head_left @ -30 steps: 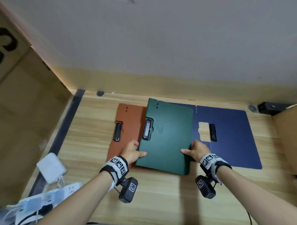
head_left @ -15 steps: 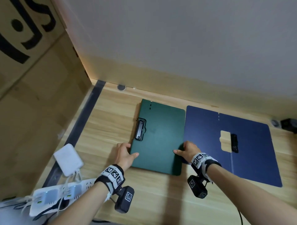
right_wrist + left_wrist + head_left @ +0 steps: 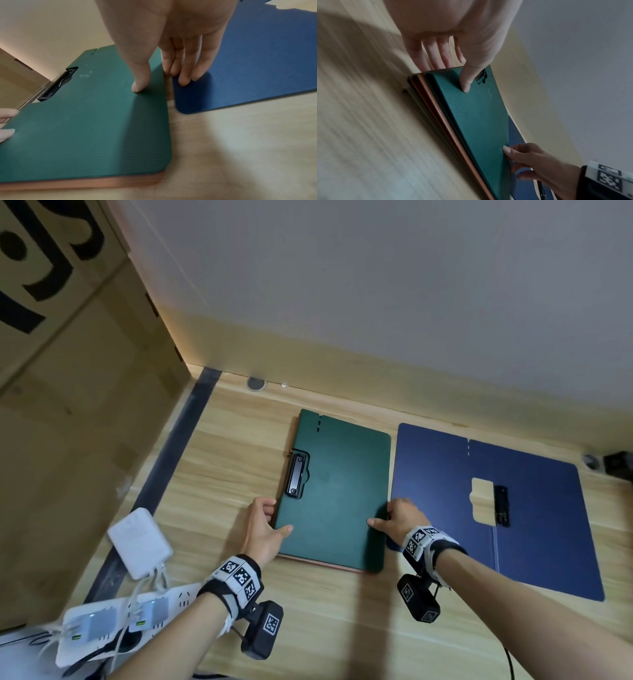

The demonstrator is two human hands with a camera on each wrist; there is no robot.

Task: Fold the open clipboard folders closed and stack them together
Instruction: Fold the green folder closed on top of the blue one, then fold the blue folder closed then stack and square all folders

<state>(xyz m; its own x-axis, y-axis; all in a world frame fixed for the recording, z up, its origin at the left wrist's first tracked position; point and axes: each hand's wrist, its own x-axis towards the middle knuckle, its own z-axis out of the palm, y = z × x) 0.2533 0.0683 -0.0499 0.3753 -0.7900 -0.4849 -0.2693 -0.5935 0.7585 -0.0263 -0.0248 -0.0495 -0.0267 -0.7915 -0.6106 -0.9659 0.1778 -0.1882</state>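
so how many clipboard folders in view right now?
3. Green folder closed, on top of the stack between both hands. Brown folder directly under it, only its edges showing. Blue folder lies open flat to the right. The left wrist view hints at a darker edge below; unclear.

Under the green folder (image 3: pixel 334 494), the orange folder (image 3: pixel 329 564) shows only as a thin edge. The left hand (image 3: pixel 262 530) has its fingertips tucked out of sight at the folders' side. A power strip (image 3: pixel 102 628) left of that hand is cut off.

Three clipboard folders: green folder (image 3: pixel 335 491), orange folder (image 3: pixel 102 182) beneath, blue folder (image 3: pixel 534 508); perhaps two chargers (image 3: pixel 140 541).
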